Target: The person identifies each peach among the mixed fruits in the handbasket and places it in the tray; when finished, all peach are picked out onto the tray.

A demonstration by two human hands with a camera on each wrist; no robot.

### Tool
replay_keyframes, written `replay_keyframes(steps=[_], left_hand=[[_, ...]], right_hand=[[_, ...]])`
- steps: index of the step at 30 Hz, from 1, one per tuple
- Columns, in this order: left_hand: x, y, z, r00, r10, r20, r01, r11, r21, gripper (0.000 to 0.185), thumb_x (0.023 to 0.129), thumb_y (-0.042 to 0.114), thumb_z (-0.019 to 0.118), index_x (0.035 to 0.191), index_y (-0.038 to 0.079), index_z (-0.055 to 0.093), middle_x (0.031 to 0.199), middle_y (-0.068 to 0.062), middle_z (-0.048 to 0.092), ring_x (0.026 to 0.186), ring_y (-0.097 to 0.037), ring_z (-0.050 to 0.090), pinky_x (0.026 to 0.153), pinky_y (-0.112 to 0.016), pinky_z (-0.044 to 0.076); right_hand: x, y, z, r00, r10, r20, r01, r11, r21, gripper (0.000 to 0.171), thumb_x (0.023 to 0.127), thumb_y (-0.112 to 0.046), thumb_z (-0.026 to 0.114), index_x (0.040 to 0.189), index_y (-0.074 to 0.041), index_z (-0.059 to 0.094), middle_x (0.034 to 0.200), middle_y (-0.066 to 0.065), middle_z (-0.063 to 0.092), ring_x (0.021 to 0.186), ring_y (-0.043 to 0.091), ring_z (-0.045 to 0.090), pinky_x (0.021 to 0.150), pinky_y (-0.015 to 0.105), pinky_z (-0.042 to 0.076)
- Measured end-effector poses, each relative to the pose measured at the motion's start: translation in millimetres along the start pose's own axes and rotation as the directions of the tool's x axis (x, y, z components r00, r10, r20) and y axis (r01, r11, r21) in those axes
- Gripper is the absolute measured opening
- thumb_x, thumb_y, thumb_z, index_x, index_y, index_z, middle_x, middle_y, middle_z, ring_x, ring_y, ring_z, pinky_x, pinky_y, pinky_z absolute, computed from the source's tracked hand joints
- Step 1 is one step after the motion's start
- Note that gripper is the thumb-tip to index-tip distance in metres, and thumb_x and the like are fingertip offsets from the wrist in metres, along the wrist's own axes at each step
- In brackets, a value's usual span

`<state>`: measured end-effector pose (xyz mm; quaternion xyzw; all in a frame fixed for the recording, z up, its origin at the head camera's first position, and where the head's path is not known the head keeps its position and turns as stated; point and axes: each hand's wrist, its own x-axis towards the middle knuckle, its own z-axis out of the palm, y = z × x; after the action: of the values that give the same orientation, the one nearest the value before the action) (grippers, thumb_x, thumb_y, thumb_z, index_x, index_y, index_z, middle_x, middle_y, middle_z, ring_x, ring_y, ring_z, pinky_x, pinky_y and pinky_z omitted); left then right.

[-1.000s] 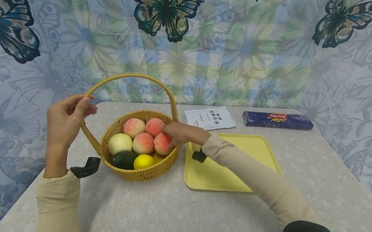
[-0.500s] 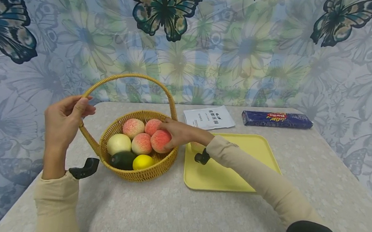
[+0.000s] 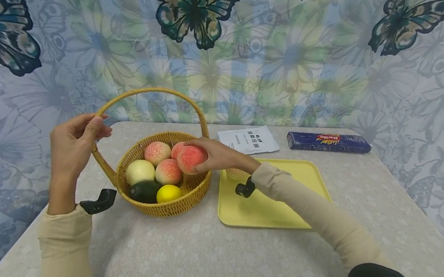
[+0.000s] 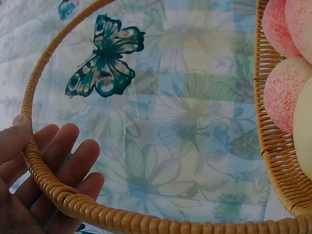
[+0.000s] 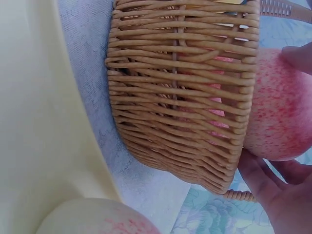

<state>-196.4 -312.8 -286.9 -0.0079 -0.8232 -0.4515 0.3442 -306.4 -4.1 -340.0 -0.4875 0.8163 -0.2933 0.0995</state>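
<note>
A wicker basket (image 3: 165, 209) with a tall arched handle (image 3: 148, 91) stands on the table at centre left. My left hand (image 3: 71, 145) holds the handle's left side between thumb and fingers, seen closer in the left wrist view. Above the basket's right rim, my right hand (image 3: 223, 154) grips a red peach (image 3: 191, 159), thumb on one side and fingers on the other. Inside the basket lie further peaches (image 3: 168, 172), a pale round fruit (image 3: 140, 172), a dark green avocado-like fruit (image 3: 144, 192) and a yellow lemon-like fruit (image 3: 168, 193).
Right of the basket lies a yellow tray (image 3: 272, 211). Another peach (image 5: 97, 219) rests on it, mostly hidden by my right wrist in the head view. Behind are a white printed packet (image 3: 249, 141) and a blue Barilla pasta packet (image 3: 328, 142). A butterfly-patterned cloth (image 3: 289, 58) hangs behind the table.
My right hand has taken hold of the red peach at the basket's right side and raised it, slightly leftward. My left hand keeps its hold on the handle.
</note>
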Motion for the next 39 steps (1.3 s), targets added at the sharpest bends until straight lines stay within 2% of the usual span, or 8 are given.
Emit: replay_keyframes(steps=[7,10,13,16,21,28,32,39], left_hand=[[-0.4,0.3,-0.8,1.000,-0.009,0.004,0.009,1.000,0.008,0.035,0.096,0.028,0.059,0.116,0.002,0.067,0.075,0.020,0.066,0.072,0.005,0.065,0.066,-0.008,0.047],[-0.6,0.9,-1.1,1.000,-0.015,0.006,0.015,1.000,0.008,0.035,0.096,0.028,0.059,0.117,0.002,0.067,0.075,0.021,0.066,0.072,0.005,0.065,0.067,-0.007,0.047],[-0.9,1.7,-1.2,1.000,-0.019,0.007,0.018,1.000,0.010,0.035,0.096,0.029,0.058,0.117,0.002,0.067,0.075,0.021,0.066,0.072,0.005,0.065,0.068,-0.007,0.047],[-1.0,2.2,-1.1,1.000,-0.018,0.006,0.018,1.000,0.017,0.035,0.096,0.029,0.059,0.117,0.002,0.067,0.074,0.022,0.065,0.072,0.006,0.065,0.066,-0.007,0.047],[-0.9,1.7,-0.8,1.000,-0.014,0.003,0.014,1.000,0.019,0.034,0.096,0.028,0.059,0.116,0.002,0.068,0.074,0.023,0.065,0.071,0.006,0.065,0.064,-0.007,0.046],[-0.8,-0.4,-1.7,1.000,-0.008,0.009,0.008,1.000,0.014,0.034,0.096,0.030,0.059,0.116,0.004,0.068,0.075,0.018,0.067,0.073,0.004,0.065,0.062,-0.009,0.046],[-0.6,-1.9,-2.4,1.000,-0.016,0.012,0.015,1.000,0.019,0.034,0.096,0.031,0.059,0.116,0.005,0.068,0.076,0.017,0.067,0.073,0.004,0.065,0.062,-0.009,0.046],[2.6,-1.9,-0.9,1.000,-0.024,0.017,0.024,1.000,0.002,0.033,0.096,0.031,0.059,0.116,0.007,0.069,0.076,0.017,0.067,0.073,0.004,0.066,0.063,-0.009,0.046]], right_hand=[[-8,-1,0,0.999,0.002,-0.033,-0.001,1.000,0.008,0.075,0.082,-0.036,0.070,0.147,-0.017,0.039,0.137,0.007,0.045,0.109,0.015,0.052,0.085,0.029,0.049],[-10,-1,1,0.998,0.028,-0.050,-0.022,0.994,0.106,0.081,0.082,-0.032,0.072,0.149,-0.013,0.032,0.140,0.007,0.044,0.113,0.015,0.053,0.088,0.029,0.050],[-13,0,1,0.995,0.070,-0.070,-0.052,0.970,0.236,0.084,0.081,-0.027,0.075,0.148,-0.011,0.027,0.140,0.007,0.045,0.115,0.015,0.054,0.088,0.029,0.051],[-16,0,2,0.991,0.093,-0.091,-0.061,0.950,0.306,0.077,0.081,-0.024,0.075,0.143,-0.010,0.032,0.135,0.007,0.048,0.112,0.016,0.054,0.085,0.029,0.053],[-20,2,2,0.990,0.074,-0.122,-0.028,0.940,0.341,0.065,0.081,-0.022,0.074,0.136,-0.010,0.041,0.127,0.005,0.052,0.108,0.018,0.055,0.085,0.031,0.053],[-27,0,3,0.990,0.057,-0.130,-0.003,0.924,0.382,0.064,0.083,-0.020,0.071,0.141,-0.014,0.044,0.130,0.004,0.053,0.109,0.018,0.056,0.090,0.034,0.051],[-32,-1,3,0.991,0.062,-0.121,-0.004,0.901,0.434,0.062,0.085,-0.016,0.069,0.142,-0.017,0.044,0.134,0.005,0.050,0.108,0.020,0.059,0.087,0.032,0.053],[-44,1,3,0.988,0.073,-0.138,0.006,0.866,0.500,0.062,0.085,-0.010,0.068,0.142,-0.014,0.043,0.136,0.005,0.049,0.111,0.021,0.059,0.089,0.033,0.053]])
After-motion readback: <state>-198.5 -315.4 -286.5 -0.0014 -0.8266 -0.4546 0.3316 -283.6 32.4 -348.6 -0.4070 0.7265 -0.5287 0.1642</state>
